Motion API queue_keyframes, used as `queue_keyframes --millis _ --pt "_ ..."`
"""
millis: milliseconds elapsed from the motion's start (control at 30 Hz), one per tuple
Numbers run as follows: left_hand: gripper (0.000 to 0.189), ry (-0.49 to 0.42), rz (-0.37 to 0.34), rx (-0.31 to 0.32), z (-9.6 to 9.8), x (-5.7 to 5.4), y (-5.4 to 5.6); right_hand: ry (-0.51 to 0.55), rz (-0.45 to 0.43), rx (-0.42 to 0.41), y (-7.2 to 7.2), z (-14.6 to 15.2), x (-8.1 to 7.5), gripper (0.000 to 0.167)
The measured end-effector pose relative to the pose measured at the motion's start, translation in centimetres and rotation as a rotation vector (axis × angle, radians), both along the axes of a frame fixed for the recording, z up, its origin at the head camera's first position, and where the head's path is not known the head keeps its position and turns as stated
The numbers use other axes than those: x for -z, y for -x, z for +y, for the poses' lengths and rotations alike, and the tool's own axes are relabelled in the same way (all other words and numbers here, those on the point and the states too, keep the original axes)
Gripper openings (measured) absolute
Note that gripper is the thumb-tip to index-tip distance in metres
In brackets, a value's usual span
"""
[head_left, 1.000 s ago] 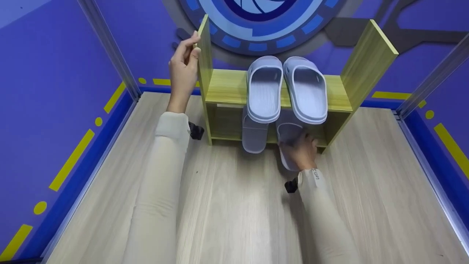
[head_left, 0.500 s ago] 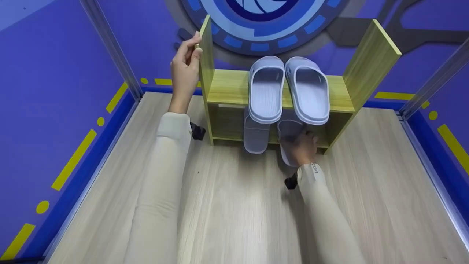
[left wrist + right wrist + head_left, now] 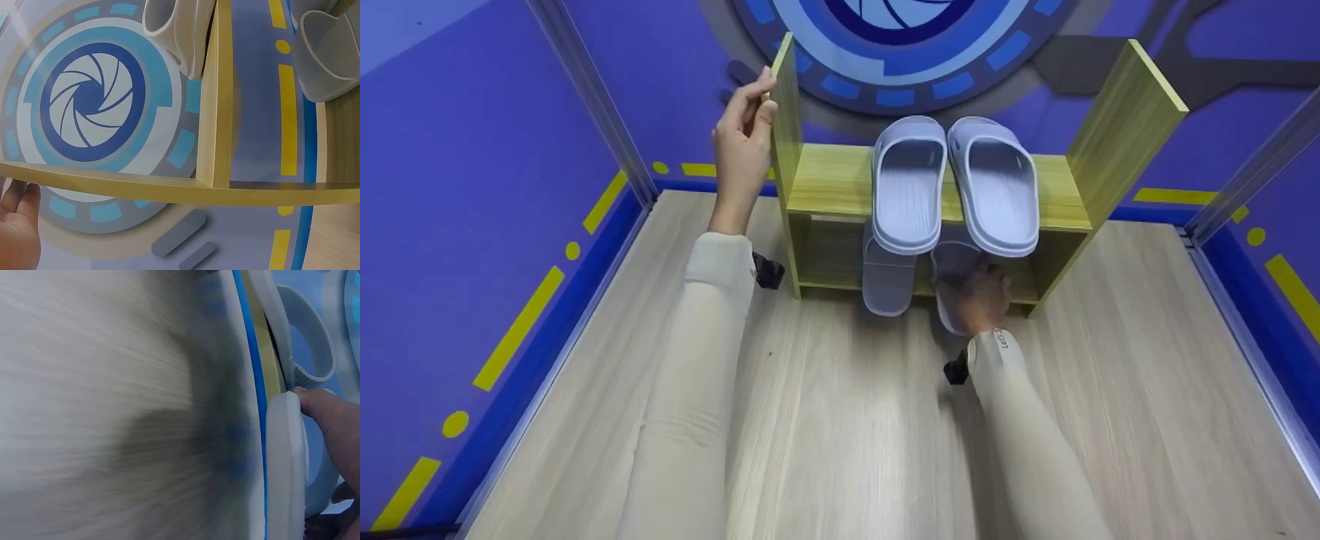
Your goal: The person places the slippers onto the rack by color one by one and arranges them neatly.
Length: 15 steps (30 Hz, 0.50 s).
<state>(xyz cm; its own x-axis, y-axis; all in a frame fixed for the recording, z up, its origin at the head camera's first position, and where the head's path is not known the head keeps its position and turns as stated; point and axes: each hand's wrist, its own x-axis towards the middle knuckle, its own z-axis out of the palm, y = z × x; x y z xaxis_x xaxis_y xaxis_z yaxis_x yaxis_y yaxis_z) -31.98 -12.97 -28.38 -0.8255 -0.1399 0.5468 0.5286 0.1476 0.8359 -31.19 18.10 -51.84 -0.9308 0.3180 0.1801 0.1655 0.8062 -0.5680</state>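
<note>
In the head view a yellow wooden shoe rack (image 3: 834, 184) stands against the back wall. My left hand (image 3: 744, 154) holds the front edge of its left side panel (image 3: 129, 188), fingertips at the wood. My right hand (image 3: 984, 298) grips a grey slipper (image 3: 955, 266) at the lower shelf's right part. In the right wrist view my thumb lies on this slipper's (image 3: 284, 467) inner side, the other fingers at its far side. Left of it, another grey slipper (image 3: 888, 281) sits on the lower shelf, its end jutting out. My right hand hides part of the gripped slipper.
Two light grey slippers, a left one (image 3: 909, 199) and a right one (image 3: 1003, 202), lie side by side on the top shelf, overhanging its front. The rack's right side panel (image 3: 1129, 127) rises beside them. Purple walls (image 3: 487, 187) enclose the pale wooden floor (image 3: 847, 420).
My right hand has pushed the gripped slipper a little farther into the lower shelf, so less of it juts out. My left hand stays on the side panel. The head view shifts slightly.
</note>
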Motion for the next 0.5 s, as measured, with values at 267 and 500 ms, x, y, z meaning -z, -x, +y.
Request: queue_keyframes --millis 267,500 --pt "0.033 0.009 -0.003 -0.027 0.0 -0.1 -0.2 0.008 -0.026 0.051 0.8 -0.4 0.1 0.088" --pt "0.033 0.0 -0.009 -0.001 0.1 -0.1 -0.1 -0.026 0.056 0.076 1.2 -0.6 0.6 0.088"
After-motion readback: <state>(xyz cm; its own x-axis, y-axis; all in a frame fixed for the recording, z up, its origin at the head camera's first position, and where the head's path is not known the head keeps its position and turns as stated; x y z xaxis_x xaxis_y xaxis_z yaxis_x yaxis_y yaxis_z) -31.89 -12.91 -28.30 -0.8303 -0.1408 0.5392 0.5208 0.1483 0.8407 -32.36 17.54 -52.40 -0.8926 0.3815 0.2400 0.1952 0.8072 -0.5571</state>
